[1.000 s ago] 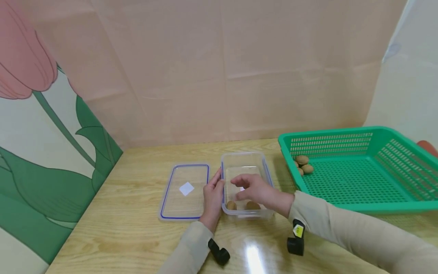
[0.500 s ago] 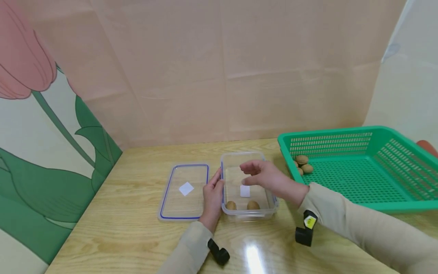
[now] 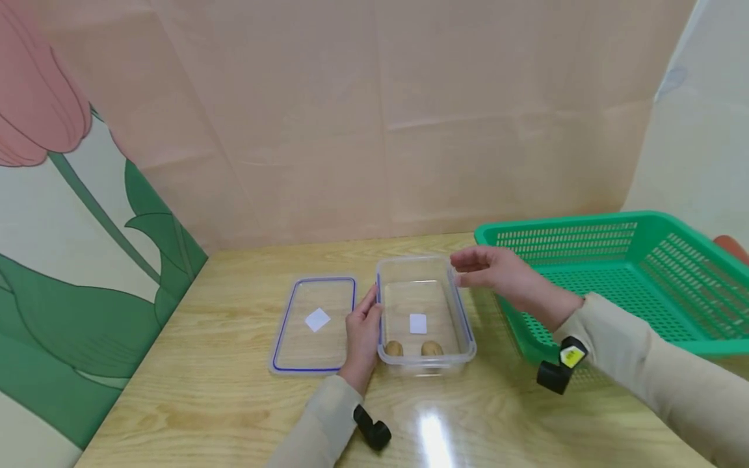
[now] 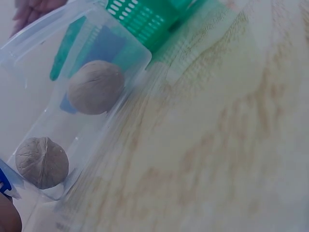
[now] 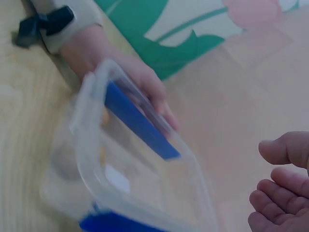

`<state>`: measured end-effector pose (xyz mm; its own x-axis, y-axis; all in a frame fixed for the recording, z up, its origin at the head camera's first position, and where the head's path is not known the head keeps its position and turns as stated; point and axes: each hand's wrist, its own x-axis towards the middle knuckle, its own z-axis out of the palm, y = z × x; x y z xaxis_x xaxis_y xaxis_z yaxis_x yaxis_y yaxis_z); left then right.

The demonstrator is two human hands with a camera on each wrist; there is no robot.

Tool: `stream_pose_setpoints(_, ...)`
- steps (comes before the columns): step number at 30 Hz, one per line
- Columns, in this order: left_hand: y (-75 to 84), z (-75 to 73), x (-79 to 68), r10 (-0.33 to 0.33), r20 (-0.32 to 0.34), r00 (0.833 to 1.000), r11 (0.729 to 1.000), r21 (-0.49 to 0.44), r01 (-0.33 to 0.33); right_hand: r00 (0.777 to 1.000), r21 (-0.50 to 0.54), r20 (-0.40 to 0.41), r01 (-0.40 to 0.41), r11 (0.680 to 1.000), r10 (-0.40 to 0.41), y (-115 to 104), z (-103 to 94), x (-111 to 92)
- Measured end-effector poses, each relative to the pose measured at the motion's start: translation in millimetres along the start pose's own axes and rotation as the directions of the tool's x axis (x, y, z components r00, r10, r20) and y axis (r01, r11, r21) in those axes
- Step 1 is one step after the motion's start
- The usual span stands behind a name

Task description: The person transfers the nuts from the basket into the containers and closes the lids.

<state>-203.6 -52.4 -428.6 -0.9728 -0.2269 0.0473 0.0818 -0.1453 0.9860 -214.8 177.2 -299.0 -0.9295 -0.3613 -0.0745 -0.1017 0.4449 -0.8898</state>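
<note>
My left hand (image 3: 363, 328) rests against the left side of a clear plastic food container (image 3: 418, 260), its fingers along the outer wall by the blue clip (image 5: 140, 121). Two walnuts lie at the container's near end: the left walnut (image 3: 394, 349) and the right walnut (image 3: 432, 348). A white square label (image 3: 418, 324) shows at its bottom. Over the container's right rim, beside the green basket (image 3: 585, 224), hovers my right hand (image 3: 503, 273), fingers loosely bent and holding nothing. It hides the basket's left corner, where walnuts showed earlier.
The container's lid (image 3: 316, 351), with a blue seal and white label, lies flat left of my left hand. A wall covered in pinkish cloth (image 3: 292, 162) closes off the back of the wooden table (image 3: 234, 390). A reddish object (image 3: 731, 248) peeks out behind the basket.
My right hand has moved out of the container, rightward and up, over its right rim to the basket's left edge. The left hand and both walnuts stay put.
</note>
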Motion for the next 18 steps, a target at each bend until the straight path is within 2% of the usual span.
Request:
stream_pose_setpoints(4, 0.7, -0.4, 0.6, 0.011, 0.008, 1.0, 1.0, -0.01, -0.01, 0.999, -0.051, -0.035, -0.017, 0.999, 0.015, 1.9, -17.4, -2.7)
stream_pose_setpoints(11, 1.2, -0.4, 0.5, 0.035, 0.009, 0.999, 0.999, -0.022, -0.035, 0.999, -0.113, -0.049, -0.027, 0.993, 0.022, 15.2, -43.4, -6.6)
stream_pose_setpoints(18, -0.1, -0.4, 0.5, -0.003, 0.019, 1.0, 1.0, -0.016, 0.003, 0.998, -0.137, -0.055, -0.032, 0.99, 0.025, 33.4, -65.3, -7.0)
